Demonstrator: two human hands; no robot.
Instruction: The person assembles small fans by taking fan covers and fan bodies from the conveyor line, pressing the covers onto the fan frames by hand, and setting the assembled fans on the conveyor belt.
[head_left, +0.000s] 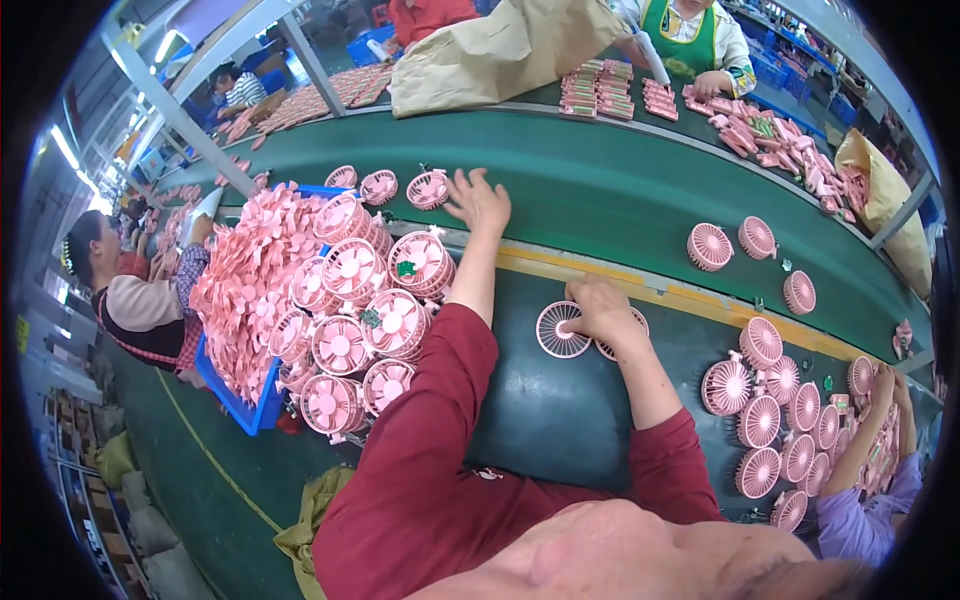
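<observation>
My left hand is stretched over the green conveyor belt with its fingers apart and nothing in it. Just left of its fingertips sits a round pink fan housing, with two more in line beyond it. On the dark work table, my right hand has its fingers curled down around a pink fan grille, partly hidden beneath the hand. Its thumb lies over the edge of another round pink grille, which lies flat. By my left arm, pink fan housings with blades inside are piled up.
A blue crate heaped with pink fan blades stands at the left. Several grilled fan housings cover the table's right end, beside a co-worker's arms. A yellow rail edges the conveyor belt. Co-workers sit across and left.
</observation>
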